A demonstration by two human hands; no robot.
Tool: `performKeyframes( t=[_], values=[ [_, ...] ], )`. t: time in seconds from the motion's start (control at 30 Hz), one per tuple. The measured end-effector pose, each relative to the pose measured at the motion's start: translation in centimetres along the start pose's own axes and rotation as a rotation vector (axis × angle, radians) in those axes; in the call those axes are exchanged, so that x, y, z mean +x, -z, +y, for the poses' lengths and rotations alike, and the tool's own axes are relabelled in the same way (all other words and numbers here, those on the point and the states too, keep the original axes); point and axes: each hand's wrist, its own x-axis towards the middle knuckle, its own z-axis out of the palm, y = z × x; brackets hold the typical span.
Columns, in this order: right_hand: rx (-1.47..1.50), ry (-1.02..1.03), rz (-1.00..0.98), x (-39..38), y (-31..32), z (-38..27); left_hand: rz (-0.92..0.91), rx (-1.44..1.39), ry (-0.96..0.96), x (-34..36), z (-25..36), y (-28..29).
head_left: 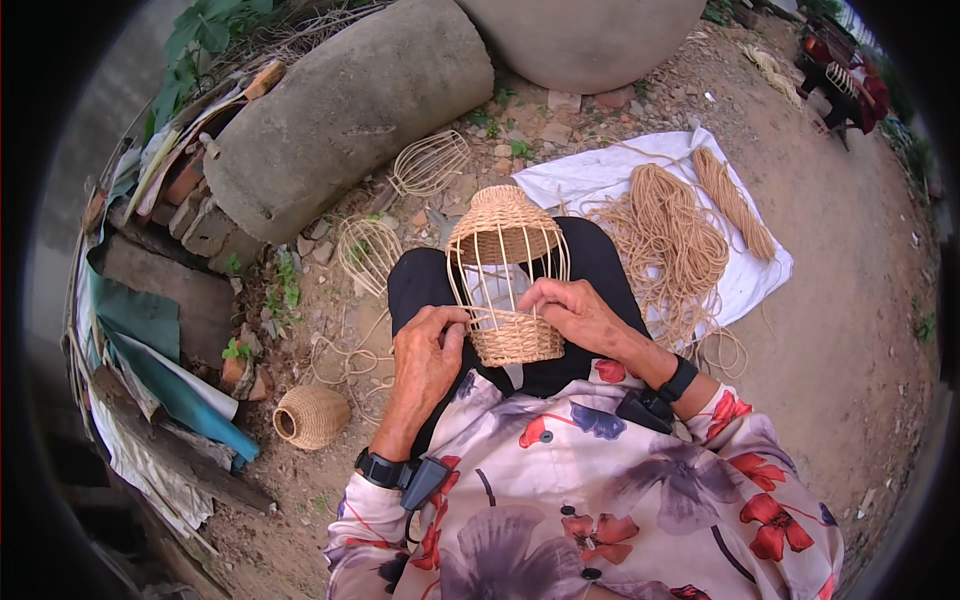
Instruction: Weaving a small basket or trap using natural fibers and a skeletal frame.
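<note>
A partly woven basket rests on my lap between my knees. Its top and bottom bands are woven in tan cord, and bare pale ribs span the gap between them. My left hand is closed on the left rim of the lower band, fingertips pinched at the weave. On the other side my right hand curls in with thumb and fingers together, gripping at the ribs just above the lower band. Whether a cord end lies in those fingers is too small to tell.
Tan cord lies heaped on a white sheet at right, beside a tied cord bundle. Two bare rib frames and a finished woven vessel sit to the left. A concrete cylinder lies beyond, near stacked bricks and boards.
</note>
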Motion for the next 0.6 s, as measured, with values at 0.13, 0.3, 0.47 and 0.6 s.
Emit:
performKeyframes(
  t=[0.13, 0.3, 0.47, 0.6],
  values=[
    [-0.001, 0.024, -0.01, 0.0, 0.4, -0.2, 0.041, 0.005, -0.014, 0.2, 1.2, -0.2],
    [0.01, 0.024, -0.016, 0.1, 0.5, -0.6, -0.069, 0.017, -0.195, 0.1, 1.1, -1.6],
    [-0.003, 0.125, 0.172, -0.4, 0.6, -0.4, -0.123, 0.02, -0.192, 0.1, 1.3, -1.8],
    [-0.067, 0.195, 0.293, -0.8, 1.5, -0.9, -0.131, 0.047, -0.229, 0.2, 1.0, -1.6]
  ],
)
